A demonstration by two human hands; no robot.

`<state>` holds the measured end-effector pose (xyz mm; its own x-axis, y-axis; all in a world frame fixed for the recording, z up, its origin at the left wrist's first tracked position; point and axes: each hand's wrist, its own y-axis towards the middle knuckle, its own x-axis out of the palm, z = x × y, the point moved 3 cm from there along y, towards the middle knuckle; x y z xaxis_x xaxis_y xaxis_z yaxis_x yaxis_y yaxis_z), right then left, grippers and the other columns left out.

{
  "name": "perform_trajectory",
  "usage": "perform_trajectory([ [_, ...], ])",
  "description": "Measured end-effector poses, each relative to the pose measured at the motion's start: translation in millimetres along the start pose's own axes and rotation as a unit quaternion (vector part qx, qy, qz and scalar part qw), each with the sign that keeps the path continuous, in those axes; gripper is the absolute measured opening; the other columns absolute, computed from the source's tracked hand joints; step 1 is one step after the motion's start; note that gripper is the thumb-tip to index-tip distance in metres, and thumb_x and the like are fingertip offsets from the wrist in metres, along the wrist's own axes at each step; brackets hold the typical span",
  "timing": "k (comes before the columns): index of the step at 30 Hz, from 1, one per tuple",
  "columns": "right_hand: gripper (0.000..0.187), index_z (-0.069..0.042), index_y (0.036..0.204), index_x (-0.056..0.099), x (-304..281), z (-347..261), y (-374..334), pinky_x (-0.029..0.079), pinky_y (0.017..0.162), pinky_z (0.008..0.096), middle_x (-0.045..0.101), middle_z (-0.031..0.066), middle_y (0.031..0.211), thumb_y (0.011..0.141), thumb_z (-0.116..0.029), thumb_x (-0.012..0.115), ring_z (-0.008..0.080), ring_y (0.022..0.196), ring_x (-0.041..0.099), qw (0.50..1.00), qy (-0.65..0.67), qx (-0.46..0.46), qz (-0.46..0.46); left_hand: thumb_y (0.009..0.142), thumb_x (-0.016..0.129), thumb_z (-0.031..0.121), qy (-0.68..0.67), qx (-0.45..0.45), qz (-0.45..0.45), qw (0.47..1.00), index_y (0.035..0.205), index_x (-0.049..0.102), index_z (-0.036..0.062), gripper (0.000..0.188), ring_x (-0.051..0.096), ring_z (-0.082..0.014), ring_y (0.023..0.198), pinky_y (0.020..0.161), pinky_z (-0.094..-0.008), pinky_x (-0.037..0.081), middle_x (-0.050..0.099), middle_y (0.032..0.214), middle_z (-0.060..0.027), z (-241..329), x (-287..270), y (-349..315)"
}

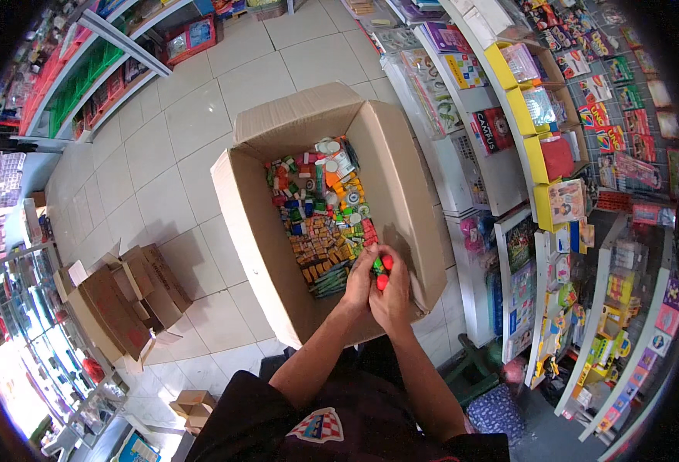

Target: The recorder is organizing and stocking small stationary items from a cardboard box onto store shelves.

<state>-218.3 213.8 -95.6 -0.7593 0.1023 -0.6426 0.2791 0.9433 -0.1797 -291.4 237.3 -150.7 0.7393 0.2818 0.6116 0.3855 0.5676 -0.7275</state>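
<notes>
Head view: both hands meet over the near right corner of a big open cardboard box (320, 123) that stands on the tiled floor (162, 154). The left hand (360, 283) and the right hand (393, 296) are pressed side by side, fingers curled in, pinching between them a few small items (384, 271) — red and green pieces, too small to tell what kind. The bunch sits at the fingertips, just above the box's inner wall; its long axis looks to run roughly up the picture, away from the person, though the fingers hide most of it.

Inside the box lies a heap (324, 215) of small packets and pieces in many colours, its long axis running from the far wall toward the hands. To the left, well apart, sits a pile of flattened cartons (124, 300). On the right stand shelves (540, 154) packed with goods — cards, packets, toys.
</notes>
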Motion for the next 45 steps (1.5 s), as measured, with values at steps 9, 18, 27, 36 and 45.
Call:
perform_trajectory([
  [9,0.073,-0.002,0.141,0.036,28.4,13.0,24.1,0.044,0.099,0.0408,0.054,0.0229,0.129,0.076,-0.005,0.068,0.0374,0.120,0.053,0.995,0.000,0.075,-0.059,0.088,0.070,0.035,0.016,-0.019,-0.045,0.999,0.125,0.055,0.0150,0.044,0.057,-0.0157,0.100,0.087,-0.0318,0.048,0.059,0.108,-0.0025,2.7,-24.7,30.0],
  [18,0.087,-0.001,0.149,0.021,49.8,9.8,24.9,0.037,0.109,0.0441,0.039,0.0271,0.143,0.075,-0.001,0.067,0.0421,0.130,0.043,0.985,-0.020,0.093,-0.146,0.098,0.049,0.042,-0.191,-0.026,-0.056,0.980,0.132,0.055,0.0110,0.046,0.065,-0.0230,0.096,0.086,-0.0368,0.054,0.066,0.111,-0.0082,7.0,-58.6,53.5],
  [27,0.075,-0.009,0.147,0.029,46.2,21.7,33.0,0.045,0.100,0.0432,0.050,0.0231,0.137,0.080,-0.001,0.061,0.0409,0.124,0.051,0.960,-0.039,0.109,-0.254,0.089,0.069,0.035,-0.007,-0.017,-0.026,0.999,0.129,0.056,0.0181,0.045,0.062,-0.0161,0.087,0.073,-0.0336,0.054,0.062,0.098,-0.0015,11.7,-80.7,49.6],
  [36,0.050,-0.005,0.125,0.054,36.9,22.2,50.6,0.051,0.086,0.0422,0.063,0.0200,0.116,0.076,-0.002,0.064,0.0379,0.099,0.064,0.977,-0.041,-0.055,-0.202,0.086,0.072,0.013,-0.050,-0.021,-0.013,0.998,0.134,0.052,0.0181,0.053,0.063,-0.0176,0.091,0.077,-0.0340,0.055,0.061,0.103,-0.0033,16.0,-85.5,51.7],
  [45,0.031,-0.002,0.121,0.057,-16.7,-5.4,51.8,0.056,0.072,0.0276,0.065,0.0076,0.111,0.091,0.003,0.056,0.0134,0.087,0.065,0.967,0.167,0.105,-0.159,0.083,0.069,0.001,-0.097,0.010,-0.165,0.981,0.146,0.037,0.0185,0.072,0.066,-0.0270,0.098,0.076,-0.0435,0.060,0.063,0.112,-0.0125,48.6,-35.1,20.2],
])
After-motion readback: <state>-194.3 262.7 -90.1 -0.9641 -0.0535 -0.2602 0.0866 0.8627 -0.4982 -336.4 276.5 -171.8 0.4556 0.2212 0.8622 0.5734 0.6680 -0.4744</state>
